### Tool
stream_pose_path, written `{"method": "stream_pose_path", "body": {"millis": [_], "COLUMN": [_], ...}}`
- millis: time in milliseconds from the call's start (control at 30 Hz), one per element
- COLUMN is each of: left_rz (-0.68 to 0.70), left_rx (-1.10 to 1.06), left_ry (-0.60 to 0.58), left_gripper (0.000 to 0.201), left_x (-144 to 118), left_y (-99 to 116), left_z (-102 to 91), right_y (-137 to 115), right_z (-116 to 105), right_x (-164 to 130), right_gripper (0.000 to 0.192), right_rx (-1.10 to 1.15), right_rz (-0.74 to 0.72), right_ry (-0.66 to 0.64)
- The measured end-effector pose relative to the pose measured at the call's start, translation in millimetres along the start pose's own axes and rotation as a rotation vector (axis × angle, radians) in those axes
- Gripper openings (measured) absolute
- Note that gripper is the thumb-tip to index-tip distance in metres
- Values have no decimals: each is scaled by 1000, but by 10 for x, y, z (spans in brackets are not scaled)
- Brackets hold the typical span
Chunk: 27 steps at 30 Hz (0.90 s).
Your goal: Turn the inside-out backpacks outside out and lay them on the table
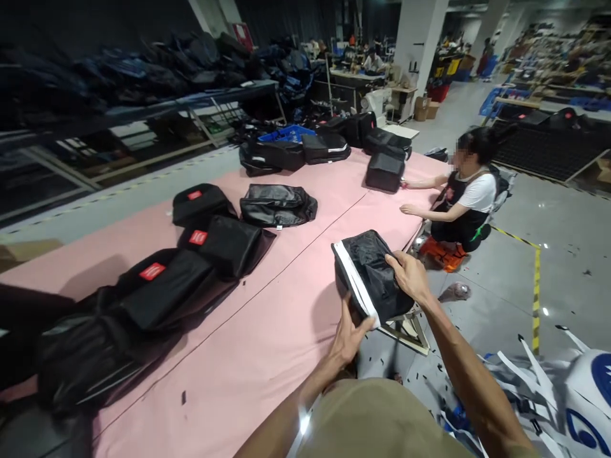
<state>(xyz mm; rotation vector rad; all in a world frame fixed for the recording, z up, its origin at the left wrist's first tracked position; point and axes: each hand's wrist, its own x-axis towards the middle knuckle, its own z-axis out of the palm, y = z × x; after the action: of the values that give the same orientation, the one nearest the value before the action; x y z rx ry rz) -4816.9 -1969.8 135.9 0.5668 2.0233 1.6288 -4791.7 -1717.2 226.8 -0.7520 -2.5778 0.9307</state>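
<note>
Black, slightly glossy fabric with a white stripe along one edge: that is the folded bag (370,277) I hold just over the near edge of the pink bench (267,331). My left hand (351,334) grips its lower corner, thumb on the stripe; my right hand (409,275) is clamped on the top. I judge I am mid-handling, and setting it down flat calls for both hands. Other black bags (157,286) lie to the left; a co-worker (465,197) kneels beyond.
</note>
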Motion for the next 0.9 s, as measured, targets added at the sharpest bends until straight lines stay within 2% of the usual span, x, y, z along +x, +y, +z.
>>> {"method": "stream_pose_path", "body": {"millis": [67, 133, 200, 267, 333, 400, 467, 567, 600, 667, 767, 833, 867, 900], "left_rz": [-86, -148, -155, -127, -138, -212, -326, -484, -520, -541, -422, -165, 17, 209], "left_rx": [-247, -341, -343, -292, -198, -90, -19, -65, -89, -51, 307, 668, 837, 983], "left_ry": [110, 210, 241, 234, 255, 295, 269, 180, 163, 131, 210, 275, 252, 175], "left_gripper": [73, 67, 63, 57, 58, 65, 68, 61, 59, 56, 74, 89, 91, 91], "left_x": [103, 269, 448, 566, 567, 436, 224, -41, -78, -63, 116, 291, 393, 506], "left_y": [358, 633, 747, 654, 344, -135, -683, -1371, -1520, -1674, -1608, -1443, -1341, -1229], "left_z": [-52, -113, -187, -284, -400, -507, -561, -508, -469, -410, -467, -601, -673, -735], "right_y": [-237, -403, -494, -515, -469, -372, -251, -96, -63, -30, -70, -152, -204, -258], "right_z": [-50, -62, -30, 30, 96, 148, 181, 205, 208, 202, 142, 84, 65, 61], "right_x": [-20, -42, -61, -74, -65, -19, 54, 154, 176, 205, 201, 140, 87, 18], "right_gripper": [47, 44, 44, 48, 53, 55, 54, 55, 55, 54, 48, 44, 41, 39], "right_rx": [-181, -301, -370, -405, -449, -509, -543, -505, -475, -372, -195, -152, -153, -164], "right_rz": [-47, -53, -44, -32, 18, 98, 144, 59, 22, -63, -235, -307, -317, -319], "right_ry": [-35, -70, -100, -114, -84, -10, 73, 107, 111, 152, 345, 483, 506, 485]}}
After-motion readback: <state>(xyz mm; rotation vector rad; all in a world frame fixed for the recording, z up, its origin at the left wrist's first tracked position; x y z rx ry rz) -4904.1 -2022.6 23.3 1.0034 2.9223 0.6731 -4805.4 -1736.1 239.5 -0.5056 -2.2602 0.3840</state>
